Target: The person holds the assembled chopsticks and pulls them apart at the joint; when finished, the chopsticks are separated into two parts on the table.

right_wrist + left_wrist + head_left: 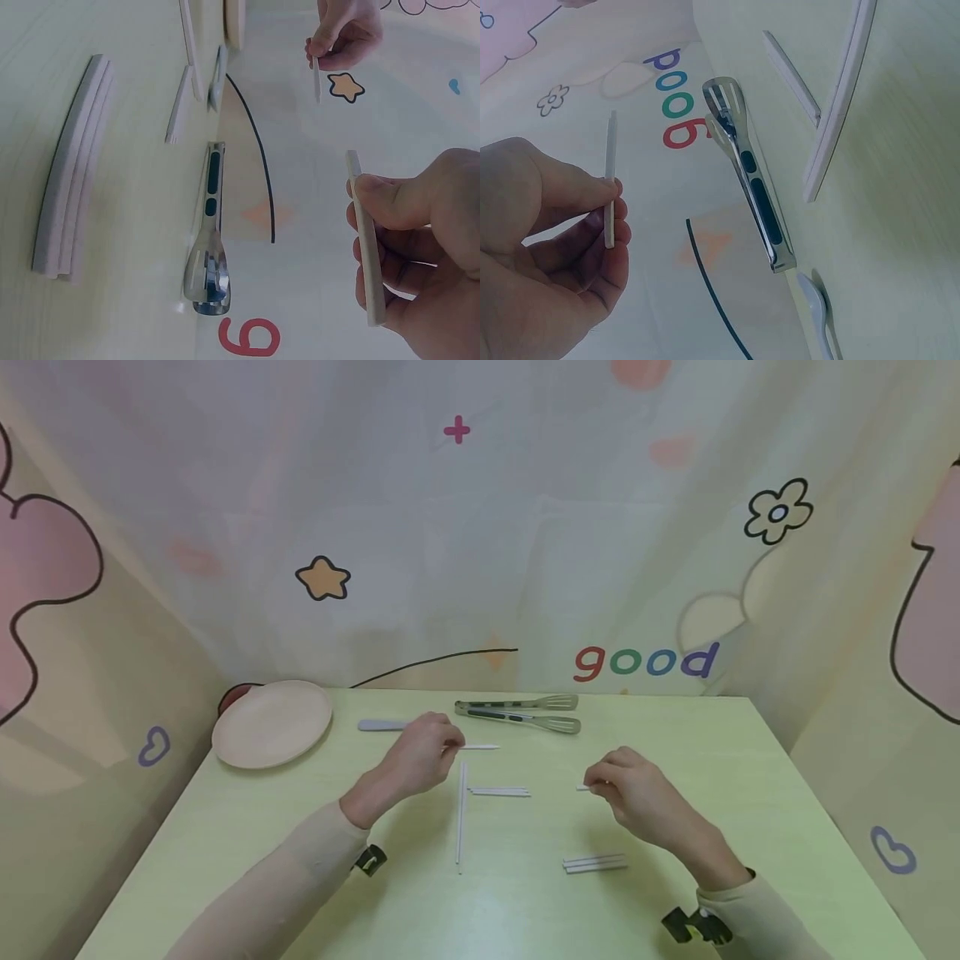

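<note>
My left hand [423,752] is above the middle of the table, pinching a thin white stick [610,157] between thumb and fingertips. To the right, my right hand [641,797] grips another white stick [366,240] between thumb and fingers, raised off the tabletop. Below the left hand lies a line of white sticks [461,818] running from front to back. Several sticks [501,792] lie sideways from its right side near the far end. Nearer the front, below the right hand, a row of white sticks [595,863] rests side by side.
Metal tongs [495,716] with dark grips lie at the back of the table [360,902]. A pale spoon [381,725] is partly hidden behind the left hand. At the back left corner sits a round plate [273,725]. A printed curtain [405,510] hangs behind the table.
</note>
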{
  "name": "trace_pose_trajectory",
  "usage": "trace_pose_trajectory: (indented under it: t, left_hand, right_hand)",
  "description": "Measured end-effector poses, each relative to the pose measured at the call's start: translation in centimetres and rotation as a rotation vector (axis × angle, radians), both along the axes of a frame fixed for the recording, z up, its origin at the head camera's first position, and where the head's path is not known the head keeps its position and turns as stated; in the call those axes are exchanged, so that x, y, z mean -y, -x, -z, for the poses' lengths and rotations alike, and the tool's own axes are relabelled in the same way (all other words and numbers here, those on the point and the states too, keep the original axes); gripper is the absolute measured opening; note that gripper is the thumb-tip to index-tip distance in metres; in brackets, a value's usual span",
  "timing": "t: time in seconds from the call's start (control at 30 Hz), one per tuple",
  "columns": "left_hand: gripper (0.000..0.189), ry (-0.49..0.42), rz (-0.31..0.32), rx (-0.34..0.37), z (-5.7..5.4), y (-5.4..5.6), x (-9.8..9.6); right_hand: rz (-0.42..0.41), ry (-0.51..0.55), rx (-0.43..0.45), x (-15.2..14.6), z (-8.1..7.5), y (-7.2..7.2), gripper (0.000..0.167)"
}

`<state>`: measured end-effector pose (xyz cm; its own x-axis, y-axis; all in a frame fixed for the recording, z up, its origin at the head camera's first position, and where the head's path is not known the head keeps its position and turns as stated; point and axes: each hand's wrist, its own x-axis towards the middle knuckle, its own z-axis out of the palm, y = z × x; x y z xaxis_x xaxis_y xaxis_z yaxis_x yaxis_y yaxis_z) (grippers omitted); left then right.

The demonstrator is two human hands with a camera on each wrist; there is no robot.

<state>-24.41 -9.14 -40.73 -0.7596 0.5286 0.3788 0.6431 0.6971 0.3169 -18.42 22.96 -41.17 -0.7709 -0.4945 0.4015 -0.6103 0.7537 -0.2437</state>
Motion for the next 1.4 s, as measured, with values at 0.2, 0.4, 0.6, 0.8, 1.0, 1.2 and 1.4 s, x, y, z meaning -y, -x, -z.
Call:
trace_pose_trajectory:
  t: [0.2,0.4,0.6,0.8,1.0,1.2,1.4]
  left_hand:
    - [0.013,-0.003,0.014,0.008,0.1,0.1,-0.4]
    - [0.015,0.01,0.012,0.017,0.7,0.5,-0.8]
    - [0.016,0.004,0.014,0.05,1.2,0.6,-1.0]
    - [0.015,0.01,0.03,0.067,1.9,0.7,-1.1]
    - [0.015,0.013,0.035,0.078,2.3,0.7,-1.3]
    - [0.015,0.018,0.044,0.094,2.7,0.9,-1.6]
    - [0.016,0.019,0.051,0.116,2.9,0.8,-1.9]
  right_hand:
    - [-0.001,-0.013,0.015,0.2,0.2,-0.3,0.014]
    - [-0.007,-0.018,0.023,0.2,0.4,-0.5,0.014]
    - [-0.026,-0.009,0.016,0.2,0.8,-0.5,0.015]
    - [-0.043,-0.009,0.041,0.1,1.1,-0.7,0.014]
    - [-0.044,-0.022,0.06,0.1,1.3,-0.8,0.014]
    - [-0.062,-0.026,0.059,0.1,1.5,-0.9,0.014]
    - [-0.077,-0.028,0.083,0.2,1.6,-1.0,0.013]
